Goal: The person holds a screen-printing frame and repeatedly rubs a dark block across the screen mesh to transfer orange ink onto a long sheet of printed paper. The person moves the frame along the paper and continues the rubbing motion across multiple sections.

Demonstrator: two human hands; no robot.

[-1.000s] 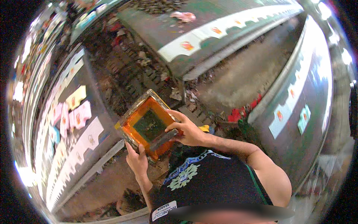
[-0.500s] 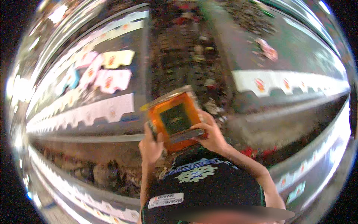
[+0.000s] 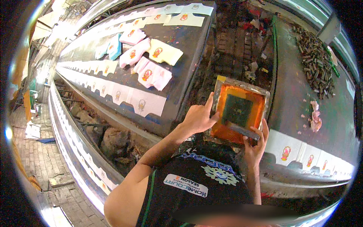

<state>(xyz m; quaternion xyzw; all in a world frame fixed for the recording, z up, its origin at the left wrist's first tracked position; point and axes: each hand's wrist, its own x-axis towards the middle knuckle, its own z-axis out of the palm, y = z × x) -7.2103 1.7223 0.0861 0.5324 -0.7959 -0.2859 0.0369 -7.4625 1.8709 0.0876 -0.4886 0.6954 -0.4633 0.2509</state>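
Note:
A screen printing frame (image 3: 264,102) with a worn, grimy rim hangs in front of me above the gap between two long tables. Its mesh (image 3: 217,126) is orange, with a dark square in the middle. My left hand (image 3: 198,118) grips the left side, thumb over the rim and index finger stretched along it. My right hand (image 3: 257,143) is closed round the lower right corner. The right fingers also press on a greyish bar, probably a squeegee (image 3: 242,130), lying across the lower part of the mesh. The underside of the frame is hidden.
The left table (image 3: 181,41) bears rows of printed fabric pieces and a loose heap of pink, yellow and blue pieces (image 3: 151,73). On the right table (image 3: 287,94) lie a dark pile of small pieces (image 3: 315,62), a crumpled pink scrap (image 3: 315,117) and white printed pieces (image 3: 285,149).
My view has swung left, bringing more of the left table and the paved floor in. The frame and both hands now appear farther right, the frame tilted the other way. Both hands keep hold.

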